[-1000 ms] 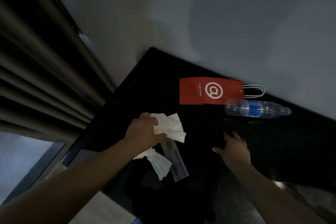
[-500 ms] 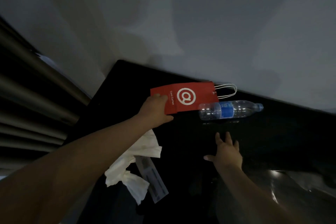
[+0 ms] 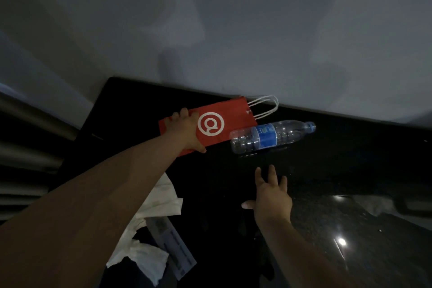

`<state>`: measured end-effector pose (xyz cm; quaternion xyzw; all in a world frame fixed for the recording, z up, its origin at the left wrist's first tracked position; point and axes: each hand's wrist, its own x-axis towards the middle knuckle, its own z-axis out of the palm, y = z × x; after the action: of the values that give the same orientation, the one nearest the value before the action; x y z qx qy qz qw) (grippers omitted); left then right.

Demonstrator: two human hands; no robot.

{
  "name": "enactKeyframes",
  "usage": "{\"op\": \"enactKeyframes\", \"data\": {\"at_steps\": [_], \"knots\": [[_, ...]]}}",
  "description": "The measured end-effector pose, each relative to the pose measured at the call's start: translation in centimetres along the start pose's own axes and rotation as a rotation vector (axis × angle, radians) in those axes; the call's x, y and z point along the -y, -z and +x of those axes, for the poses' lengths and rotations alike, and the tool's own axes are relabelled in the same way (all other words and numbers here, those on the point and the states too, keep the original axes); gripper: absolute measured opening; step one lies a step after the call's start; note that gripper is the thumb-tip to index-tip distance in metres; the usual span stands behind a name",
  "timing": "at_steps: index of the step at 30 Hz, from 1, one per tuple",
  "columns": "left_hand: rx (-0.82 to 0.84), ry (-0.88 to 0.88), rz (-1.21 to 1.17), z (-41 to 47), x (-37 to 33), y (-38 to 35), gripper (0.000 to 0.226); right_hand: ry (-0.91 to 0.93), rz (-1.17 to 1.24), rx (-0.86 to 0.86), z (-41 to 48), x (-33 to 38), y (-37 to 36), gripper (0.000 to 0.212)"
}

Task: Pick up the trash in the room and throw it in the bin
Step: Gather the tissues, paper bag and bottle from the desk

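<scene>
Head view: your left hand (image 3: 184,130) is clutching the bag (image 3: 233,112) for binning, your right hand (image 3: 272,196) spreading empty fingers toward the bottle (image 3: 268,135).

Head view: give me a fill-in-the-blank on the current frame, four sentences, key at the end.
1. The left hand grips the end of the ___ paper bag.
2. The bottle lies on its side beside the bag and has a ___ label.
3. The right hand, fingers spread over the black table, holds ___.
4. The white tissue shows just beneath the ___ forearm.

Missing words: red; blue; nothing; left.
</scene>
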<state>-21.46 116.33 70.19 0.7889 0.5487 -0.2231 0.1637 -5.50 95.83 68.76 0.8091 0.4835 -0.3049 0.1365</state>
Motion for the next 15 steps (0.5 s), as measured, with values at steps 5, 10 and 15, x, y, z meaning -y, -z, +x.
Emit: {"op": "enactKeyframes", "data": {"at_steps": [5,10,15], "knots": [[-0.016,0.074,-0.09,-2.0,0.7,-1.0,0.124,0.012,0.008,0.002,-0.1,0.0,0.2,0.104],[-0.111,0.108,-0.255,-5.7,1.8,-0.7,0.119,0.014,0.007,-0.012,-0.4,0.0,0.4,0.105],[-0.272,0.039,-0.287,-11.0,2.5,1.1,0.11,0.021,0.023,-0.03,-0.7,0.1,0.5,0.105]]}}
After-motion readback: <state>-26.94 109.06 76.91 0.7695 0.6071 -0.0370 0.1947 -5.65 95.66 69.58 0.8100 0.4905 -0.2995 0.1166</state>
